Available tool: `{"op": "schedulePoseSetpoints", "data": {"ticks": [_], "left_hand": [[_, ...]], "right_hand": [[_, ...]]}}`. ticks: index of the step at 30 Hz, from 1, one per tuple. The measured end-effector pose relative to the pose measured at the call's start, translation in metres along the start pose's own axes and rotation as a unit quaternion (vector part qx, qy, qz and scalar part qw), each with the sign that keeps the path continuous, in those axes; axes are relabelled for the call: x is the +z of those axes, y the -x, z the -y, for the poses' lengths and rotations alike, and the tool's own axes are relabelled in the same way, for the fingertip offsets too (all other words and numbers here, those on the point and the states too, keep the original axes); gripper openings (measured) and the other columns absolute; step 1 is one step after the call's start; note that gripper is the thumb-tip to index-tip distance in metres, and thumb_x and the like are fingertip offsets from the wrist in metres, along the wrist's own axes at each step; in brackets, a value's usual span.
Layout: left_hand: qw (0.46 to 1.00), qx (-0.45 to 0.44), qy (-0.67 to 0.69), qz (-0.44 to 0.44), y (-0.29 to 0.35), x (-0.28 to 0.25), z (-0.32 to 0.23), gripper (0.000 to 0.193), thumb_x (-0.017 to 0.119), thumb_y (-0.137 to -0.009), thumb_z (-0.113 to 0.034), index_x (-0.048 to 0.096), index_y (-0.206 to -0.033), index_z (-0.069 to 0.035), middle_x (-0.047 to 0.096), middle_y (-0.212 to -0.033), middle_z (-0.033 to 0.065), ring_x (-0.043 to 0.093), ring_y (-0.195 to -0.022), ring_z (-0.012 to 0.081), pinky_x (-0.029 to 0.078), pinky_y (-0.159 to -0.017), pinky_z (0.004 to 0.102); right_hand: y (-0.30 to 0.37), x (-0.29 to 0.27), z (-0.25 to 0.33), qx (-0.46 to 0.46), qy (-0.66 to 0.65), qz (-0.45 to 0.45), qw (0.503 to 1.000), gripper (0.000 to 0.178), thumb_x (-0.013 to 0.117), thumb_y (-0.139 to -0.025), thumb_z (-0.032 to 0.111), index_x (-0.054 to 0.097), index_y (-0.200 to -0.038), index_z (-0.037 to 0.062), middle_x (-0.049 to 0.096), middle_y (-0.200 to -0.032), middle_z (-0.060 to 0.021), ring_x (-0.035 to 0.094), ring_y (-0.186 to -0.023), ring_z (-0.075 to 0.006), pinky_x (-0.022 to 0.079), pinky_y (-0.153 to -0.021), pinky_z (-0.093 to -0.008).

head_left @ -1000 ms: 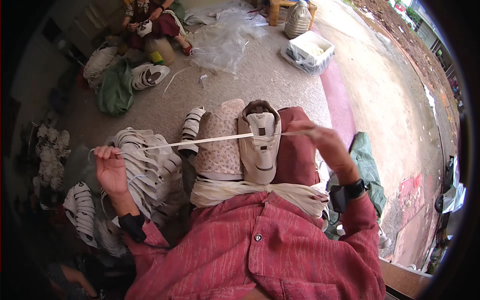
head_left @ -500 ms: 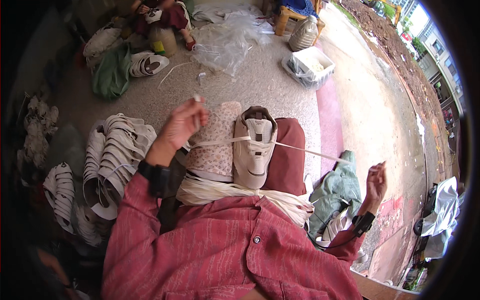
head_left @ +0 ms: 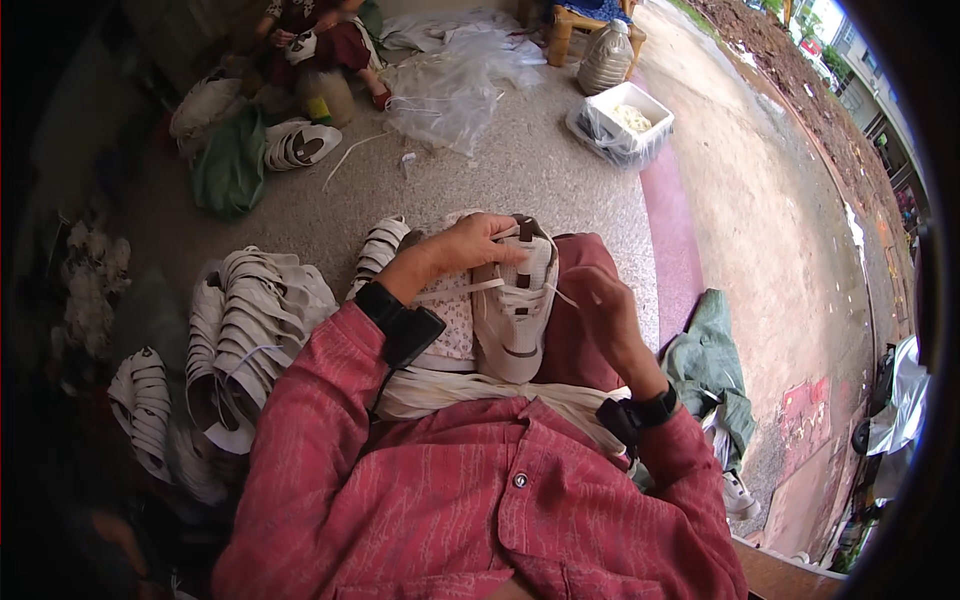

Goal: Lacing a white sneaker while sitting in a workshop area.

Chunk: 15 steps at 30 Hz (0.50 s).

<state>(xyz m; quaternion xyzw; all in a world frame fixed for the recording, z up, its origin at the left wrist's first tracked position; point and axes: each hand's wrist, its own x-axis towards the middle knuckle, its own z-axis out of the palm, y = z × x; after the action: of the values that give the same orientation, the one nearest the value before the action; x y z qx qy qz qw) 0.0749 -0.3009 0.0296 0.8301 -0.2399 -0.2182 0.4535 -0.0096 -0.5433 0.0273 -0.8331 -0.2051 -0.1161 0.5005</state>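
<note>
A cream shoe upper [head_left: 512, 335] with dark brown accents lies between my thighs, toe toward me. Its white mesh tongue [head_left: 535, 268] shows, and a pale shoelace [head_left: 452, 294] runs through the eyelets above the toe. My left hand [head_left: 468, 243] grips the upper's left edge near the collar, fingers reaching over the tongue. Just right of the upper, my right hand [head_left: 603, 303] is closed with bent fingers on the shoelace's right end. A bundle of loose pale laces [head_left: 455, 392] lies across my lap.
Stacks of nested white uppers [head_left: 262, 310] stand at my left. A green sack [head_left: 708, 350] is at my right. Ahead are a white lined tub [head_left: 597, 118], clear plastic sheeting [head_left: 445, 90] and another green bag [head_left: 230, 165]. Another person [head_left: 318, 45] sits at the far left, holding an upper.
Both hands have come in from wide apart to the upper. My left hand now grips its edge. The lace stretched out to the right has been drawn in with my right hand.
</note>
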Motion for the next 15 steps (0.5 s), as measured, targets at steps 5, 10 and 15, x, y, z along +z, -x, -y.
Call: {"op": "schedulePoseSetpoints", "data": {"ticks": [5, 10, 15], "left_hand": [[0.967, -0.039, 0.252, 0.003, 0.005, 0.008, -0.016, 0.025, 0.065, -0.091, -0.022, 0.062, -0.106, -0.002, 0.063, -0.092, -0.0002, 0.056, -0.082, 0.0072, 0.047, -0.069, 0.0242], [0.974, -0.026, 0.223, -0.009, -0.003, 0.010, 0.006, 0.023, 0.066, -0.091, -0.021, 0.062, -0.104, -0.002, 0.062, -0.091, -0.0004, 0.055, -0.080, 0.0065, 0.047, -0.069, 0.0241], [0.978, -0.010, 0.208, -0.004, -0.006, 0.009, 0.012, 0.025, 0.066, -0.091, -0.022, 0.061, -0.104, -0.001, 0.062, -0.091, -0.0007, 0.055, -0.081, 0.0061, 0.046, -0.071, 0.0232]], "right_hand": [[-0.008, 0.022, -0.016, -0.092, 0.123, -0.013, 0.988, 0.008, 0.068, -0.078, 0.008, 0.066, -0.086, 0.0099, 0.057, -0.081, -0.0064, 0.058, -0.080, -0.0271, 0.046, -0.070, -0.0366], [-0.013, 0.027, -0.001, -0.129, 0.228, 0.012, 0.965, 0.008, 0.069, -0.077, 0.009, 0.066, -0.084, 0.0087, 0.057, -0.082, -0.0066, 0.058, -0.080, -0.0271, 0.046, -0.070, -0.0365], [-0.015, 0.029, -0.006, 0.001, 0.056, 0.080, 0.995, 0.009, 0.068, -0.078, 0.005, 0.067, -0.086, 0.0028, 0.058, -0.084, -0.0083, 0.060, -0.078, -0.0276, 0.048, -0.069, -0.0353]]}}
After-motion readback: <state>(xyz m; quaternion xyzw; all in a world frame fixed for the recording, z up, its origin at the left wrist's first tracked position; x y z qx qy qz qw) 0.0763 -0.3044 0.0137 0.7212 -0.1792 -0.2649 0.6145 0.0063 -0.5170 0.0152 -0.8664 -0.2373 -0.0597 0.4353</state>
